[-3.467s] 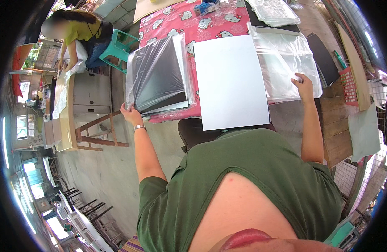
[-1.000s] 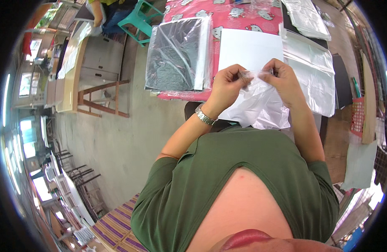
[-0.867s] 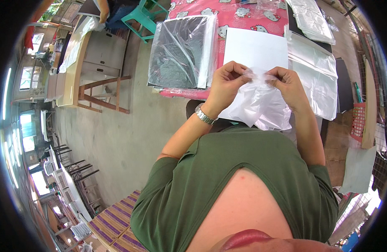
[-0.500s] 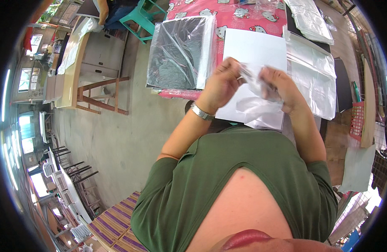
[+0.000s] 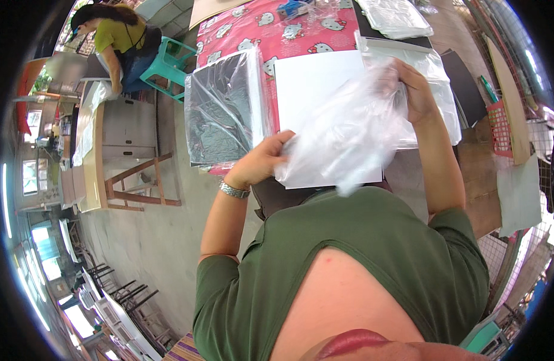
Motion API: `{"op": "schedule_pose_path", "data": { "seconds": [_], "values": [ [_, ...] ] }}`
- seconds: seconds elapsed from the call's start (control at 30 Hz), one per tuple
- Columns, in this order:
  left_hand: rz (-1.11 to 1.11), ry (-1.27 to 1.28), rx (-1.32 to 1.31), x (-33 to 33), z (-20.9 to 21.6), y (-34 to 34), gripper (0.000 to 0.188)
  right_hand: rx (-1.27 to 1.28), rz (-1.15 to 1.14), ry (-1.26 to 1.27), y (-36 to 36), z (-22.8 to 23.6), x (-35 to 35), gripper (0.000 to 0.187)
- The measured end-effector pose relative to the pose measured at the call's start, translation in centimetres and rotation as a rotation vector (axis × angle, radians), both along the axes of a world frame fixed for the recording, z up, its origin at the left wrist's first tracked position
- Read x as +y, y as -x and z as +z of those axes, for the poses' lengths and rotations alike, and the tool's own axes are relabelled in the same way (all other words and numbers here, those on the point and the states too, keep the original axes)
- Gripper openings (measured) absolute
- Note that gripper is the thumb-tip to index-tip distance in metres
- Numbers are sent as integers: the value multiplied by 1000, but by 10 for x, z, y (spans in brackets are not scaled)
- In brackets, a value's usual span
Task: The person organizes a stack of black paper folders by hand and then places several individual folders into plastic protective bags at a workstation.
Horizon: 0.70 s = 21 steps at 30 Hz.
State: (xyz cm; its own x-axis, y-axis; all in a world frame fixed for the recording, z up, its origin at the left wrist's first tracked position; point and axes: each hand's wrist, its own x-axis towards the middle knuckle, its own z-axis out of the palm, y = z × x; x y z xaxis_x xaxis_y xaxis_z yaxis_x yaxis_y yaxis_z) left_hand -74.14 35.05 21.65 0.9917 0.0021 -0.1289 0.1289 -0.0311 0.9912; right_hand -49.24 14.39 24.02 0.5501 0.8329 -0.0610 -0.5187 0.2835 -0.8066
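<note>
A clear plastic bag (image 5: 349, 129), smeared by motion, hangs stretched between my hands over a white sheet (image 5: 313, 78). My left hand (image 5: 259, 159) pinches the bag's left edge, beside the sheet's near left side. At the bag's upper right, my right hand (image 5: 416, 93) is closed on the plastic, with some fingertips hidden behind it. Left of the sheet lies a stack of black sheets (image 5: 220, 105) in clear wrapping. To the right, partly under my right hand, is a pile of clear plastic bags (image 5: 442, 90).
A pink patterned cloth (image 5: 241, 30) covers the table. More plastic bags (image 5: 394, 18) lie at the far right, and a small blue object (image 5: 294, 8) at the back. A red basket (image 5: 499, 129) stands right. A co-worker (image 5: 123, 42) sits near a green stool (image 5: 166, 66).
My hands have moved apart, spreading the bunched plastic into a wide sheet. My left hand went left and nearer. The view has shifted, bringing the co-worker into sight.
</note>
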Motion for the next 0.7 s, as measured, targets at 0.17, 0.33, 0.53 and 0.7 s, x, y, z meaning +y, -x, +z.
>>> {"op": "schedule_pose_path", "data": {
  "seconds": [0.17, 0.33, 0.53, 0.7],
  "values": [
    [466, 481, 6, 41, 8, -19, 29, -260, 56, 492, -22, -4, 2, 28],
    [472, 659, 58, 35, -8, -16, 29, -405, 351, 220, -33, -22, 0, 23],
    [171, 146, 285, 50, -34, -24, 34, 198, -88, 35, -33, -41, 6, 20],
    [496, 835, -69, 59, -21, -50, 42, -318, 652, 148, -60, -68, -7, 41]
  ]
}}
